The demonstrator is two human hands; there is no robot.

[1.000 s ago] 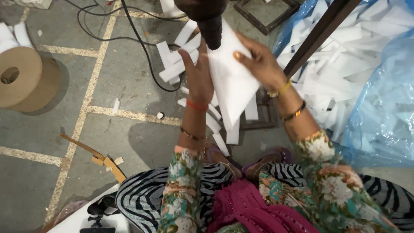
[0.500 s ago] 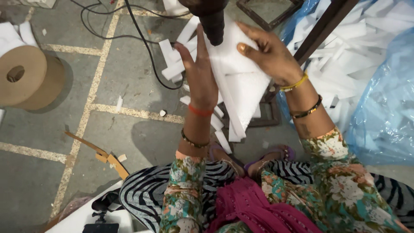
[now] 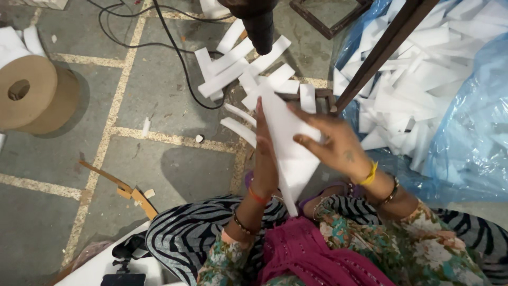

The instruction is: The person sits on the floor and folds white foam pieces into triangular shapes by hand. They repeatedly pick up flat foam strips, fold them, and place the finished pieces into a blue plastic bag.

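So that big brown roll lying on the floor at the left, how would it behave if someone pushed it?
The brown paper roll lies flat on its round face, hollow core up, so a push would probably slide it, not roll it. Its thick solid winding suggests it is fairly heavy and stiff. The rough tiled floor likely adds drag.

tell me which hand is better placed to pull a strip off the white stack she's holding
Right, probably. The right hand lies spread on the flat face of the white stack, fingers free to pinch. The left hand is edge-on along its left side, seemingly bracing it.
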